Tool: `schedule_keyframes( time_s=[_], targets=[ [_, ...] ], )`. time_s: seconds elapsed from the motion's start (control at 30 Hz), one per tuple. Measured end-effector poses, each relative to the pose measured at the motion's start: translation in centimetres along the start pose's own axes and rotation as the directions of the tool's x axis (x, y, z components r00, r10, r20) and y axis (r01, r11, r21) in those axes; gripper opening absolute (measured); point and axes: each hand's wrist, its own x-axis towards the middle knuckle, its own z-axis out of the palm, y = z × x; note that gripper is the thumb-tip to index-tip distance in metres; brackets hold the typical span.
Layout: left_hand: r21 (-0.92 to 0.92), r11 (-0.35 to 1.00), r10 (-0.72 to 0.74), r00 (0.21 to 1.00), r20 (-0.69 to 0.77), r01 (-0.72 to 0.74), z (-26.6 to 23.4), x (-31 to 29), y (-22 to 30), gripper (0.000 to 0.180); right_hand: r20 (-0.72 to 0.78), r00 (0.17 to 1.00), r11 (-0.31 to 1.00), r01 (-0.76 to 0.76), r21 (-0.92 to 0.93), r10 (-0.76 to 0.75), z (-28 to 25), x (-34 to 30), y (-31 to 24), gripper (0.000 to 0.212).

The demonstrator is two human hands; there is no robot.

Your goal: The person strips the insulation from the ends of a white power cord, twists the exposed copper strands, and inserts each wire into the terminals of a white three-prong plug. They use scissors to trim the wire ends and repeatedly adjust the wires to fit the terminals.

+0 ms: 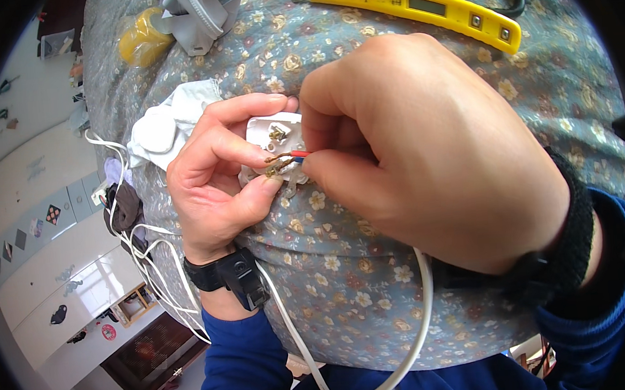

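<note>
Plug housing [273, 125] gripped in curled left hand [217, 174] | right hand [432, 143] pinching red and blue wires [299, 154] | bare copper ends [279, 156] super close, stray strands could short it imo

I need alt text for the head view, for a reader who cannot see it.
The left hand holds an open white housing while the right hand pinches red and blue wires with bare ends. A yellow tester lies beyond, on flowered cloth.
</note>
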Motion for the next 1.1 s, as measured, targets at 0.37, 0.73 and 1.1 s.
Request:
schedule_keyframes(
  time_s=[0.37, 0.73, 1.1],
  targets=[
    [0.03, 0.999, 0.037, 0.999, -0.017, -0.036, 0.2, 0.3, -0.2, 0.017, -0.023, 0.997, 0.989, -0.078, -0.129, 0.076, 0.4, -0.2, -2.5, 0.008],
    [0.012, 1.0, 0.003, 1.0, -0.018, -0.002, 0.3, 0.3, 0.2, 0.018, 0.079, 0.996, 0.99, 0.052, -0.131, -0.042, 0.4, 0.3, 0.0, 0.01],
    [0.008, 0.999, 0.033, 0.999, 0.002, -0.033, 0.0, 0.3, -0.1, 0.018, 0.087, 0.992, 0.992, 0.1, -0.073, -0.093, 0.7, -0.1, 2.1, 0.01]
  ],
)
